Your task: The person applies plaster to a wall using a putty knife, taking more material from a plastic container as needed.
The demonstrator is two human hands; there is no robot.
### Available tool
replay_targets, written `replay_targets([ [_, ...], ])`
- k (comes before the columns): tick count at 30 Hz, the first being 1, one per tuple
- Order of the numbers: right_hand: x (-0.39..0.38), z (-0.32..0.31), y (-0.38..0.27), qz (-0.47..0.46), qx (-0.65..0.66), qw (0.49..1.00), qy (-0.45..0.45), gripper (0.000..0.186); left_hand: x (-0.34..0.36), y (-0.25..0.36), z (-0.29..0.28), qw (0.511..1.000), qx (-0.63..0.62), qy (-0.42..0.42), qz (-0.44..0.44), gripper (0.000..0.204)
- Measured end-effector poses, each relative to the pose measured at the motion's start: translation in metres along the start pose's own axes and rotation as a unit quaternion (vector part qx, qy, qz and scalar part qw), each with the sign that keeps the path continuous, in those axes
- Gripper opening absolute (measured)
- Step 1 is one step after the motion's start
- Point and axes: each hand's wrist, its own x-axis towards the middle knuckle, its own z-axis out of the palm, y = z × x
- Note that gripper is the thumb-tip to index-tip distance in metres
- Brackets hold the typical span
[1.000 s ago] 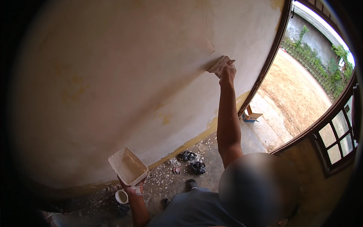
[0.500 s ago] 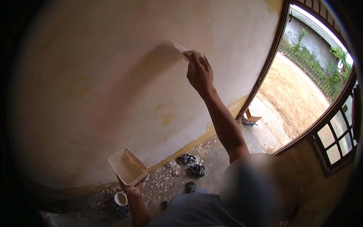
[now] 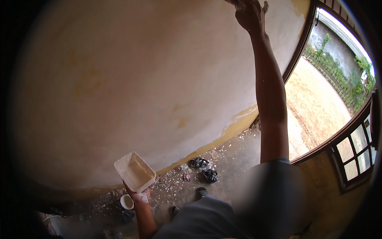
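Note:
My left hand (image 3: pixel 143 195) is closed around the underside of a rectangular pale tray (image 3: pixel 135 172), smeared with whitish putty, at the lower left close to the wall. My right arm is stretched up, and my right hand (image 3: pixel 250 16) sits at the top edge of the picture, closed on a putty knife (image 3: pixel 230 1). Most of the putty knife lies beyond the picture's edge, so its contact with the wall cannot be made out. The wall (image 3: pixel 131 79) carries a whitish coat with several yellow patches showing through.
Black crumpled plastic bags (image 3: pixel 209 175) and white crumbs lie on the concrete floor (image 3: pixel 234 171). A white bucket (image 3: pixel 127 202) stands below the tray. To the right, a doorway with a dark frame (image 3: pixel 296 47) opens onto bare ground; a paned window (image 3: pixel 353 151) is beside it.
My right hand has moved up and to the right along the wall with the putty knife, to the picture's top edge. My left hand and the tray have stayed nearly in place.

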Motion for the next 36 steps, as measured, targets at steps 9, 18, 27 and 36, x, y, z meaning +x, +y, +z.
replay_targets([
  [9, -0.085, -0.038, -0.044, 0.179, 0.023, 0.980, -0.078, 0.022, 0.004, -0.001, 0.006, 0.999, 0.029, 0.017, 0.001, 0.064],
  [18, -0.024, -0.066, -0.174, 0.508, 0.402, 0.740, -0.182, 0.022, 0.014, 0.002, -0.011, 0.996, 0.069, -0.054, 0.004, 0.063],
  [27, -0.054, -0.019, -0.100, 0.303, 0.050, 0.951, -0.021, 0.031, 0.003, 0.002, 0.005, 0.999, 0.024, -0.045, -0.005, 0.060],
  [36, -0.079, -0.070, -0.044, 0.620, 0.145, 0.770, -0.042, 0.031, -0.005, 0.002, 0.007, 1.000, 0.002, 0.000, 0.009, 0.062],
])
